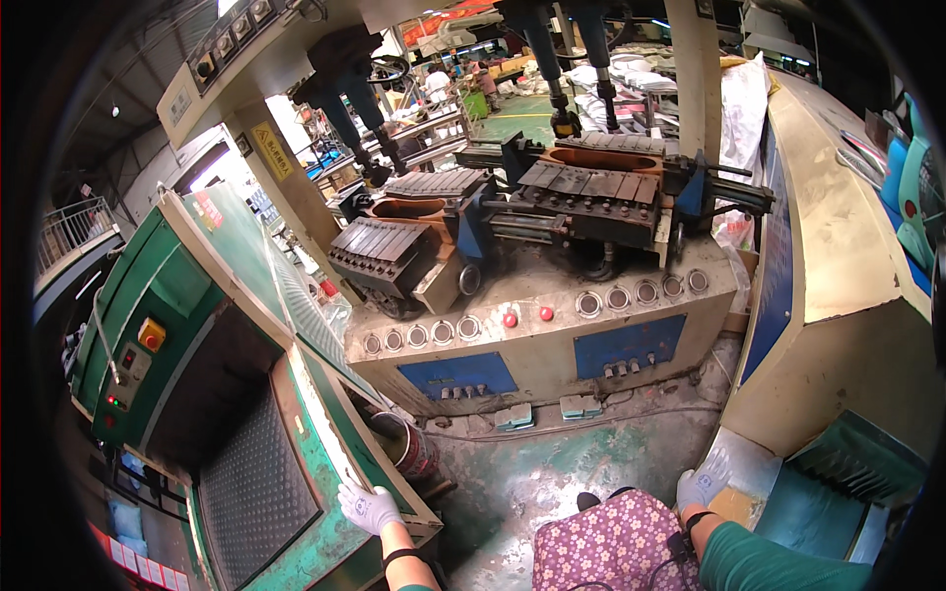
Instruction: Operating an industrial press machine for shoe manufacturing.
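Observation:
My left hand [370, 506], in a white glove, lies with its fingers stretched out on the edge of the green machine [313, 433] at the left. That machine has a dark opening with a studded black belt [258, 488]. My right hand [704, 482], gloved the same way, is open with its fingers spread, at the metal ledge [746, 463] of the beige machine [838, 335] on the right. Neither hand holds anything. A purple flowered cloth [611, 540] covers my lap between the two forearms.
Ahead stands a beige press [552, 345] with round dials, two red buttons and two clamp fixtures [591, 192]. Foot pedals [514, 418] and a cable lie on the floor before it. A bucket [404, 445] stands beside the green machine. Farther back are white sacks and people.

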`<state>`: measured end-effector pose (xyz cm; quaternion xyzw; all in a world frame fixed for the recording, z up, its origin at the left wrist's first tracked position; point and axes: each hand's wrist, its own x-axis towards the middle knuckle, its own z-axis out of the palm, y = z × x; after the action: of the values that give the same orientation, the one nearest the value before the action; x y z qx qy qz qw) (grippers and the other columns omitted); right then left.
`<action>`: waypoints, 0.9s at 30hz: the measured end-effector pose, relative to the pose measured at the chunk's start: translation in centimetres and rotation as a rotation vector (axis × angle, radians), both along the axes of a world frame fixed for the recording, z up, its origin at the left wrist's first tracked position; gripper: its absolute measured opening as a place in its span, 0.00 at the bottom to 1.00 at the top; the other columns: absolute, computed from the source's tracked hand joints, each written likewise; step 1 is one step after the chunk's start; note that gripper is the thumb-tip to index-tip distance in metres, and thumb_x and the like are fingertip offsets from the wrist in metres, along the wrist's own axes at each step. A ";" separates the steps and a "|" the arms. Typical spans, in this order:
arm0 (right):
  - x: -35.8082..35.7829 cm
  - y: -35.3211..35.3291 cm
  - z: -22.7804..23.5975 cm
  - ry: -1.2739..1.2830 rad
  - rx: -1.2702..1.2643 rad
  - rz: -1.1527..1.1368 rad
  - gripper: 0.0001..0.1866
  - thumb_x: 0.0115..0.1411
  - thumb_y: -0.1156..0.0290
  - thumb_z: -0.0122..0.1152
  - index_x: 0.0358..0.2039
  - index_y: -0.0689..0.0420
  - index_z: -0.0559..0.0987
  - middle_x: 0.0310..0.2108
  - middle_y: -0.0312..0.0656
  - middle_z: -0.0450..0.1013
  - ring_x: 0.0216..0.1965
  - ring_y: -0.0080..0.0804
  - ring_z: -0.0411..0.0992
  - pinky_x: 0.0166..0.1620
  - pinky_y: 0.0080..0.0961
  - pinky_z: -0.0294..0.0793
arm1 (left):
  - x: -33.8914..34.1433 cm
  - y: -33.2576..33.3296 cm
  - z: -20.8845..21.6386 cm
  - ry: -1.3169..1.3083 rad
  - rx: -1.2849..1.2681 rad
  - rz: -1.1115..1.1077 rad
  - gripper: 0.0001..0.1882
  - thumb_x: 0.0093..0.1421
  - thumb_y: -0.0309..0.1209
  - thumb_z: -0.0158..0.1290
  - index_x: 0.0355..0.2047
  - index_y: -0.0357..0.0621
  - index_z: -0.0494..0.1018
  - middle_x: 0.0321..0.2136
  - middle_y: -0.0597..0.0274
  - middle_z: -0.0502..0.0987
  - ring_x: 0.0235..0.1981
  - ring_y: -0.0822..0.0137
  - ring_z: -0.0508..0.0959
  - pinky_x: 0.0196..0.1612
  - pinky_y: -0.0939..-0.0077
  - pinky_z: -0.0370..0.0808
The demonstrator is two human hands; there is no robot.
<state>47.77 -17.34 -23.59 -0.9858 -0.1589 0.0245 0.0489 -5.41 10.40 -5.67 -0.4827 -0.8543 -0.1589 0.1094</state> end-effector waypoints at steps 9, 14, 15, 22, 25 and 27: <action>0.2 -0.1 -0.3 -0.005 -0.002 0.005 0.50 0.56 0.58 0.59 0.76 0.58 0.50 0.79 0.46 0.44 0.79 0.45 0.40 0.77 0.51 0.35 | -0.3 0.3 -0.4 0.027 -0.011 -0.001 0.41 0.53 0.37 0.63 0.67 0.45 0.64 0.66 0.50 0.67 0.68 0.52 0.64 0.69 0.58 0.61; 0.1 0.1 0.0 0.022 -0.008 -0.001 0.50 0.56 0.59 0.59 0.77 0.58 0.49 0.79 0.46 0.43 0.79 0.44 0.40 0.77 0.51 0.35 | -0.5 0.2 -0.6 0.029 0.007 -0.009 0.39 0.52 0.37 0.63 0.65 0.44 0.66 0.66 0.49 0.67 0.67 0.52 0.65 0.68 0.57 0.62; 0.1 0.1 0.2 0.023 -0.013 -0.002 0.50 0.56 0.59 0.59 0.77 0.58 0.49 0.79 0.46 0.44 0.79 0.44 0.40 0.77 0.51 0.35 | -0.5 0.2 -0.6 0.029 0.007 -0.010 0.39 0.52 0.37 0.63 0.65 0.44 0.66 0.66 0.49 0.67 0.67 0.52 0.65 0.68 0.57 0.62; -0.3 0.6 1.5 0.060 -0.026 -0.007 0.50 0.56 0.60 0.59 0.77 0.57 0.50 0.79 0.46 0.45 0.79 0.44 0.42 0.77 0.51 0.37 | -0.7 0.1 -0.9 0.046 -0.005 0.009 0.39 0.53 0.37 0.63 0.65 0.45 0.66 0.66 0.49 0.67 0.67 0.52 0.65 0.68 0.57 0.62; 0.2 0.0 -0.1 0.004 -0.017 -0.012 0.50 0.56 0.60 0.59 0.77 0.57 0.50 0.79 0.46 0.45 0.79 0.44 0.42 0.77 0.51 0.36 | -0.4 0.4 -0.8 0.047 0.005 -0.009 0.39 0.53 0.37 0.63 0.66 0.45 0.66 0.66 0.50 0.67 0.67 0.52 0.65 0.68 0.57 0.62; 0.0 0.1 0.3 0.012 -0.016 -0.007 0.50 0.56 0.60 0.59 0.77 0.57 0.50 0.79 0.46 0.44 0.79 0.44 0.42 0.77 0.51 0.36 | -0.4 0.2 -0.6 0.045 0.010 -0.011 0.39 0.53 0.38 0.63 0.66 0.45 0.65 0.66 0.50 0.67 0.67 0.52 0.65 0.68 0.57 0.62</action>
<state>47.77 -17.24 -23.26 -0.9865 -0.1551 0.0316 0.0418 -5.80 10.58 -6.26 -0.4904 -0.8480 -0.1529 0.1302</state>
